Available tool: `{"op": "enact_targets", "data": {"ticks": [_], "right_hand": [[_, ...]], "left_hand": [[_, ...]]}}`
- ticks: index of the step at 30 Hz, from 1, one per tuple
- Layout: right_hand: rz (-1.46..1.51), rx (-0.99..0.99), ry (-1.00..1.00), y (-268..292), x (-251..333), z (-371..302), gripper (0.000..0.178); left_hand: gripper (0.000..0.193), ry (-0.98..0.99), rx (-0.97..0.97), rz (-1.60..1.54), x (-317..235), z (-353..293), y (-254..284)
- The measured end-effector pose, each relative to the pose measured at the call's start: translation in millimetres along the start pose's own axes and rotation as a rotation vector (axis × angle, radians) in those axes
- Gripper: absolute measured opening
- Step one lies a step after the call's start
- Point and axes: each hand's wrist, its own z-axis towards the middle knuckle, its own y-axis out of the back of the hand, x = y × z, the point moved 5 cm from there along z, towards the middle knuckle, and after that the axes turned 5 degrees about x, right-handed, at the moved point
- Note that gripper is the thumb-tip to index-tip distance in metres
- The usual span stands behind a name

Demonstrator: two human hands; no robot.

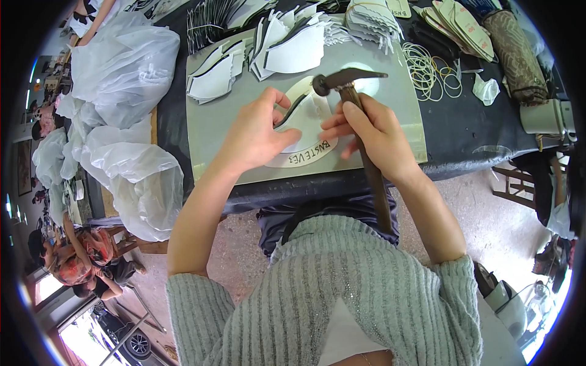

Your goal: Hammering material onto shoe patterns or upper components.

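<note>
My right hand grips a hammer by its wooden handle, thumb along the shaft and other fingers partly extended. The dark metal head is up and the handle's end points down toward my lap. Below lies a white rounded template card with dark handwriting, flat on the grey work board. On it is a white cut piece with a black curved edge. My left hand curves over the left side of the card and piece, thumb and fingers apart; some fingertips are hidden.
Stacks of white cut pieces with dark edges line the board's far side. A loose coil of cord, a patterned roll and crumpled white paper are at right. Big plastic bags fill the left. Other people sit farther off.
</note>
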Motion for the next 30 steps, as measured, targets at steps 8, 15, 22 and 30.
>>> {"op": "enact_targets", "data": {"ticks": [8,15,22,30], "right_hand": [[-0.05,0.082,0.012,-8.7,-12.4,25.9,0.03],[-0.095,0.05,-0.001,-11.4,-10.9,23.0,0.031],[-0.156,0.047,0.002,-12.1,-9.9,21.8,0.029],[-0.183,0.048,-0.004,-14.4,-7.8,20.4,0.028]], "left_hand": [[0.049,-0.141,-0.176,0.262,-6.8,-8.8,0.0],[0.039,0.03,0.064,-0.3,24.4,-6.9,12.0],[0.035,0.023,0.062,-0.173,19.2,-6.3,11.1],[0.031,-0.011,0.058,-0.137,21.2,-5.3,10.1]]}}
